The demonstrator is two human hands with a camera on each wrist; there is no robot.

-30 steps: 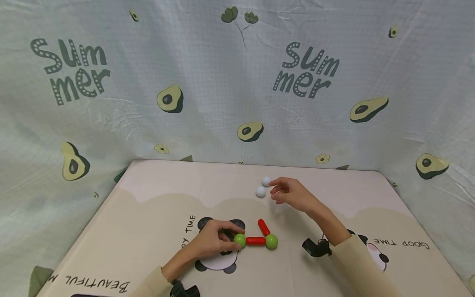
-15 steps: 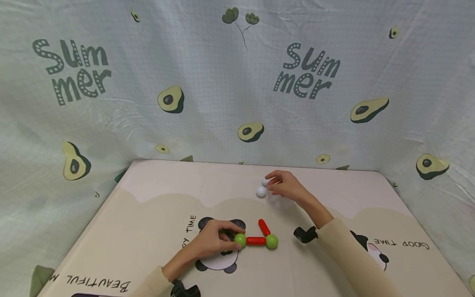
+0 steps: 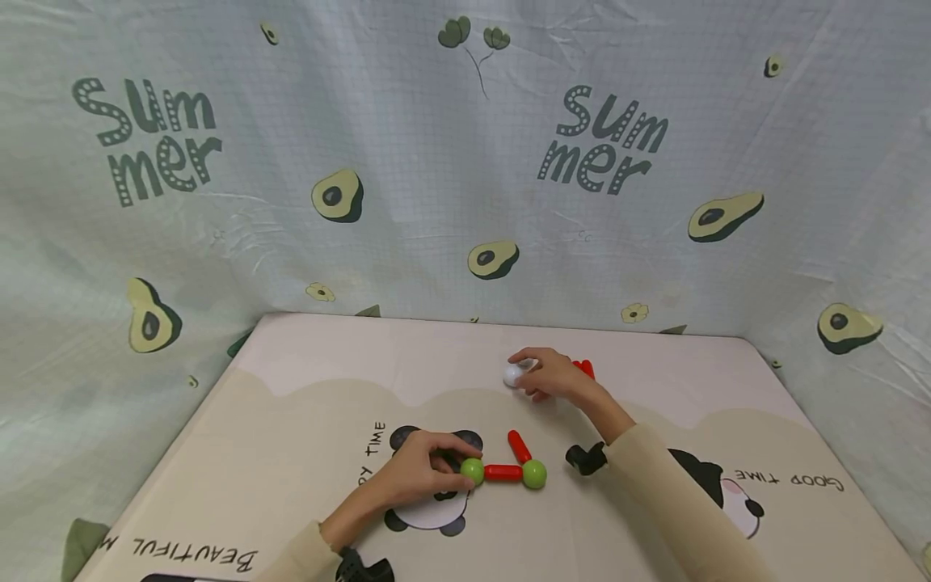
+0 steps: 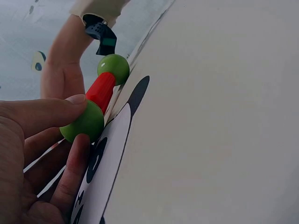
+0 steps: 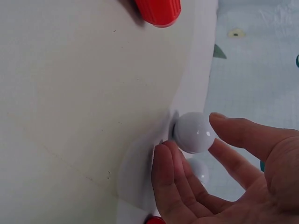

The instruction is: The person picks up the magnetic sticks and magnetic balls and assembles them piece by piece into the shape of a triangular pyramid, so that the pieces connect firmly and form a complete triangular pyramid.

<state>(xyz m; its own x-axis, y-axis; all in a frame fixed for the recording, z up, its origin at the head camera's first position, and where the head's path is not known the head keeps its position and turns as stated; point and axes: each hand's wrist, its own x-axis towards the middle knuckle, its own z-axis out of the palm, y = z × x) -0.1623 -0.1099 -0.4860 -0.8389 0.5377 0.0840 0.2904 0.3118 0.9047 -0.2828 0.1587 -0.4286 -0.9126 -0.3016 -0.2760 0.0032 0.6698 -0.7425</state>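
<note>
Around a white ball (image 5: 192, 132), right hand (image 3: 554, 378) spreads; left hand (image 3: 420, 470) pinches a green ball (image 3: 473, 470).

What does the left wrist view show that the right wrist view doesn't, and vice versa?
Left wrist only: the left hand pinching one of two green balls, the red rod between them, the panda print, the right sleeve.

Right wrist only: two white balls, one partly hidden behind fingers, plus loose red ends at the top and bottom edges.

Both: table, curtain, right hand (only part in left wrist).
</note>
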